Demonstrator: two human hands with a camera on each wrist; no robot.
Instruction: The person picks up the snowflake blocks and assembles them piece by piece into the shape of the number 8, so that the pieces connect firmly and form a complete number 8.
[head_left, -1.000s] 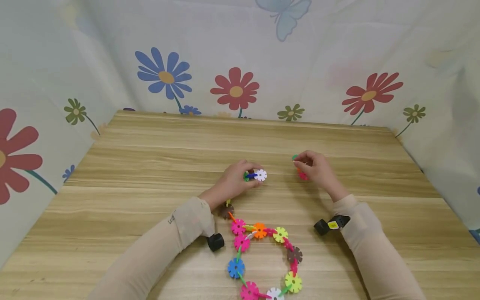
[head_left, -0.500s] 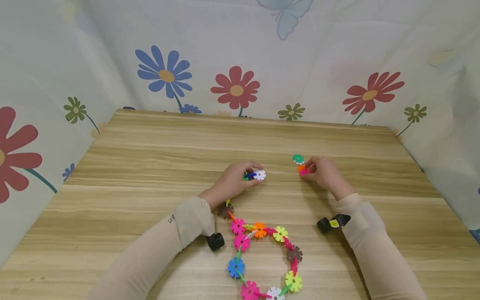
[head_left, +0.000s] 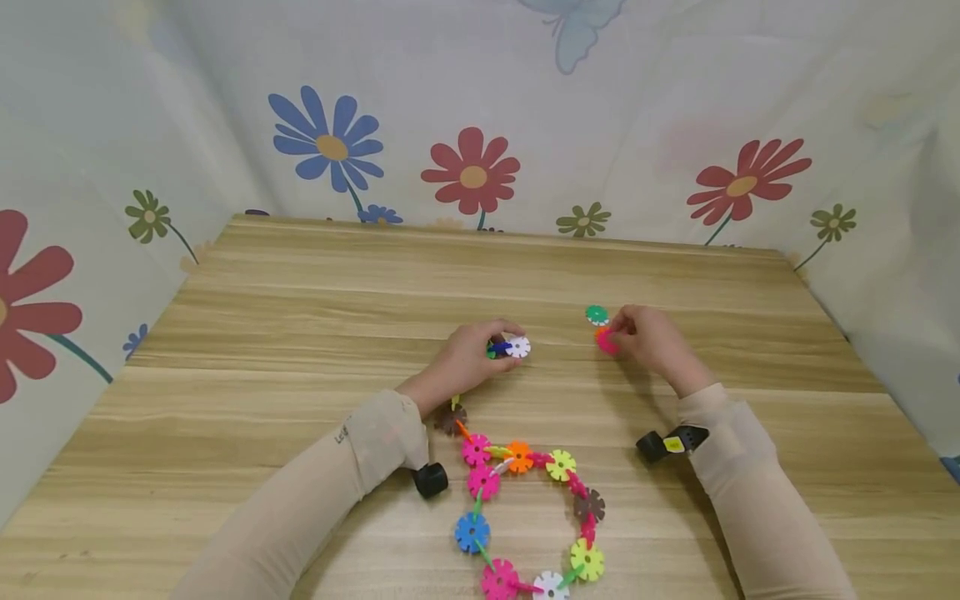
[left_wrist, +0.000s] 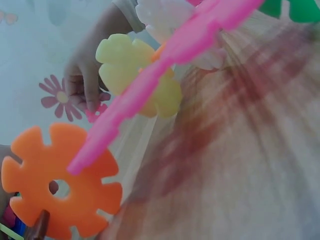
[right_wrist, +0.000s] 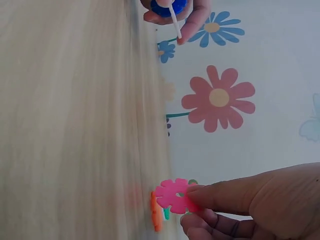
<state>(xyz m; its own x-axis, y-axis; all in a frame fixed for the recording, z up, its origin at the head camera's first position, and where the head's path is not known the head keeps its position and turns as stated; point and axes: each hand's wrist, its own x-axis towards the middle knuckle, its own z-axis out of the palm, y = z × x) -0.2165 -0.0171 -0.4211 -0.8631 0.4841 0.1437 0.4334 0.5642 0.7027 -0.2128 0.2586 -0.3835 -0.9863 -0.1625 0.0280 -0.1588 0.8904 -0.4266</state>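
Note:
My left hand (head_left: 468, 360) grips the far end of a chain of interlocking plastic discs, where a white notched disc (head_left: 517, 347) is joined to a blue one (right_wrist: 170, 9). Thumb and fingers of my right hand (head_left: 651, 342) pinch a pink interlocking disc (right_wrist: 172, 195). Right beside that pink piece, an orange disc (right_wrist: 156, 212) lies low on the table, partly hidden in the head view. Just beyond is a loose green disc (head_left: 597, 315), with a white edge showing under it. Below my left wrist, the chain continues through a brown disc (head_left: 452, 421).
Nearer to me on the wooden table (head_left: 300, 283), the chain forms a ring of several discs, including a blue one (head_left: 472, 532) and a yellow one (head_left: 587, 559). A flower-printed curtain (head_left: 637, 125) stands behind the table. Both wrists carry small black cameras.
My right hand has drawn back from the green disc and come down to the pink disc, which it now pinches. My left hand holds the chain end almost still.

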